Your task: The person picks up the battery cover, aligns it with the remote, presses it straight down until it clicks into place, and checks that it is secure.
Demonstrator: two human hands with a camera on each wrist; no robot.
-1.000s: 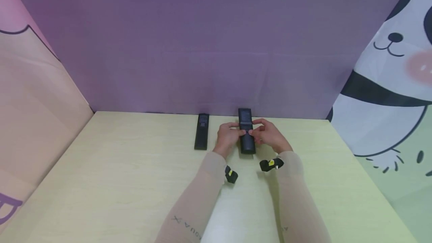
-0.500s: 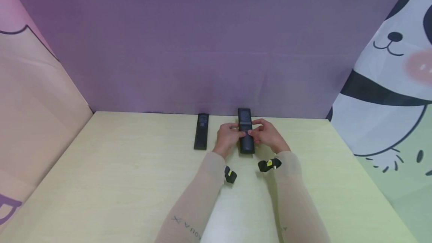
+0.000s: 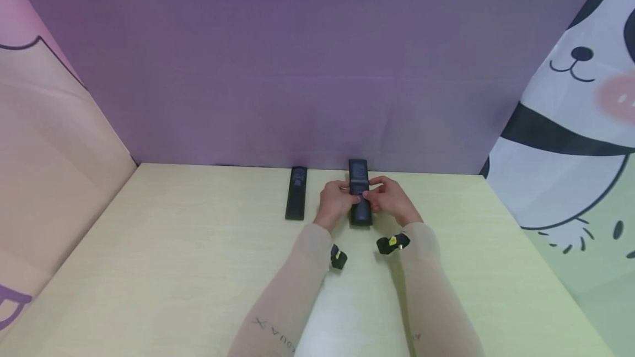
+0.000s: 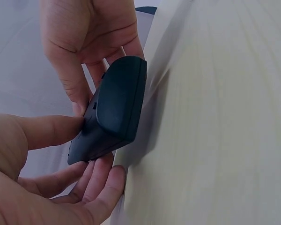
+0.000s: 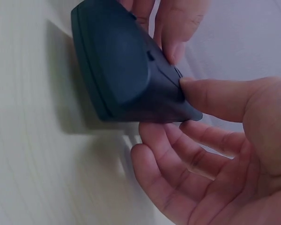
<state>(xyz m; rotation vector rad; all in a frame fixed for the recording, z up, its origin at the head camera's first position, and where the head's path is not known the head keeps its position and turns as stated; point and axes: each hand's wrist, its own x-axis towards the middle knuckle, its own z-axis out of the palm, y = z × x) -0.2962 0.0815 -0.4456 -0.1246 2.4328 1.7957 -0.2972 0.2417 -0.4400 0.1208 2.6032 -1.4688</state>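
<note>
A black remote control (image 3: pixel 360 212) lies between the two hands near the table's back edge, with a printed label toward its far end. My left hand (image 3: pixel 335 204) grips its left side, thumb on the upper face. On the opposite side my right hand (image 3: pixel 395 201) holds it likewise, its thumb close to the left one. The left wrist view shows the rounded near end of the remote control (image 4: pixel 119 96) raised off the table, with a shadow beneath. In the right wrist view, the right thumb presses the top of the remote control (image 5: pixel 114 56) while fingers support the side.
A slimmer black remote control (image 3: pixel 296 194) with a printed label lies on the pale wooden table (image 3: pixel 198 258), left of the hands. A purple backdrop (image 3: pixel 307 70) stands along the back edge. Printed panels, one with a panda (image 3: pixel 570 125), flank both sides.
The held remote control and the right hand have shifted very slightly left. Both hands keep the same hold, and the other remote control stays put.
</note>
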